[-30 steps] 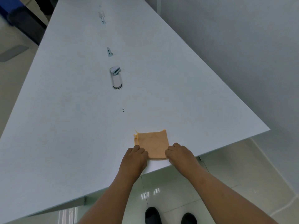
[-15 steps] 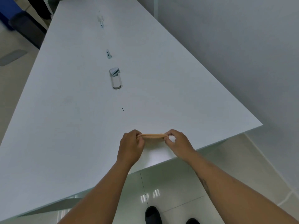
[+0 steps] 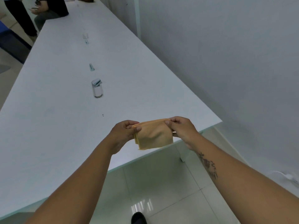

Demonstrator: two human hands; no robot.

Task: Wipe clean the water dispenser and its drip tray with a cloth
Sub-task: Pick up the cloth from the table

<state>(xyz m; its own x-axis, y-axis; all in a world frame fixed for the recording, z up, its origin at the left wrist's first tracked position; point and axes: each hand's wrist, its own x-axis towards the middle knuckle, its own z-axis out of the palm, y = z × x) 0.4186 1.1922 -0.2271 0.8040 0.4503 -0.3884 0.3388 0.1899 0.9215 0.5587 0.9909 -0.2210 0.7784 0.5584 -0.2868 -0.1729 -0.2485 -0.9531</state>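
Cloth (image 3: 153, 136), folded and orange, hangs at centre frame over the near edge of the desk (image 3: 64, 126), top corners pinched by fingers of left hand (image 3: 123, 132) and right hand (image 3: 182, 128). Upper left, two people (image 3: 48, 10) are cut off.

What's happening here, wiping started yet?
A person holds a folded orange cloth by its top corners, left hand pinching one and right hand the other, just above the near end of a long white table. The cloth hangs free of the tabletop; no wiping yet.
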